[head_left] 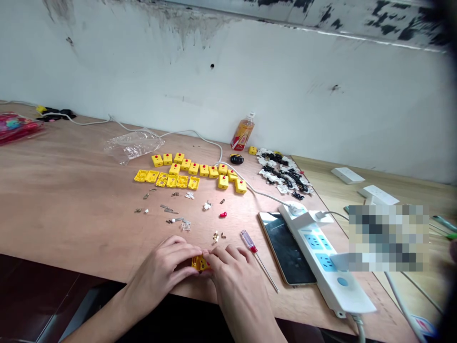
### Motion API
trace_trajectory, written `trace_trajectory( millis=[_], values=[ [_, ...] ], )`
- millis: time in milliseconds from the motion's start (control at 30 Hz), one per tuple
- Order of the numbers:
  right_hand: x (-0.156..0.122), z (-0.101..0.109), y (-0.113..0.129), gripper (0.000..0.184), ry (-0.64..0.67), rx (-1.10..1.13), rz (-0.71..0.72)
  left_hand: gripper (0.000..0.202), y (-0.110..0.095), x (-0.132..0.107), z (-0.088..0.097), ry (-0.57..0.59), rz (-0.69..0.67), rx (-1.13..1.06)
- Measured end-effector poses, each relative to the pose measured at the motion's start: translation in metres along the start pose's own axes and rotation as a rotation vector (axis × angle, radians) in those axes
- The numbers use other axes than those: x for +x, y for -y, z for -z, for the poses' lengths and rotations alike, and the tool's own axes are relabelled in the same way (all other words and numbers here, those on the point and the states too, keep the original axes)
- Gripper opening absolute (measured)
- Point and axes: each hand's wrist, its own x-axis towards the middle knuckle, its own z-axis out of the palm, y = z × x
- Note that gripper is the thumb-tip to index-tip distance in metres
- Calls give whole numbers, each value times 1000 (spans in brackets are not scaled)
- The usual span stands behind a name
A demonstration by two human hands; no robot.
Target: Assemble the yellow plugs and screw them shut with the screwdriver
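My left hand [167,267] and my right hand [232,271] meet near the table's front edge, both pinching a small yellow plastic housing [198,263] between their fingertips. Most of the housing is hidden by the fingers. Just beyond the hands lie small brass and metal parts [216,236], a red cap [223,215] and a red-handled screwdriver [250,243]. Farther back stand rows of yellow housings [193,170], some with red buttons, some open and hollow.
A phone [285,250] and a white power strip [321,257] lie to the right. Behind are a heap of black and white parts [283,175], a bottle [243,133], a clear plastic bag [132,145] and a white cable [200,138]. The wall is close behind.
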Motion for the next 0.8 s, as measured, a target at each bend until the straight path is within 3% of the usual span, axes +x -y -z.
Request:
trace_trajectory(
  millis=[100, 200, 300, 433, 533, 600, 700, 800],
  values=[
    [3, 8, -5, 20, 67, 111, 10, 33, -1, -1, 0, 6, 6, 2],
    [-2, 18, -23, 20, -68, 227, -8, 35, -6, 1, 2, -4, 27, 20],
    [-11, 19, -49, 31, -260, 57, -170, 37, -14, 7, 2, -41, -13, 93],
    [-18, 0, -78, 37, -181, -178, -163, 27, -22, 20, -5, 19, -114, 97],
    [-18, -3, -82, 52, -193, -155, -110, 13, -24, 25, -12, 21, -64, 47],
    [-17, 12, -73, 49, -286, -53, -108, 13, -26, 25, -15, 18, -7, 42],
    [-16, 43, -53, 37, -389, 287, -182, 16, -30, 24, -14, 56, 47, 38],
    [-16, 50, -45, 34, -686, 573, -223, 34, -30, 27, -4, 84, 62, -8]
  ],
)
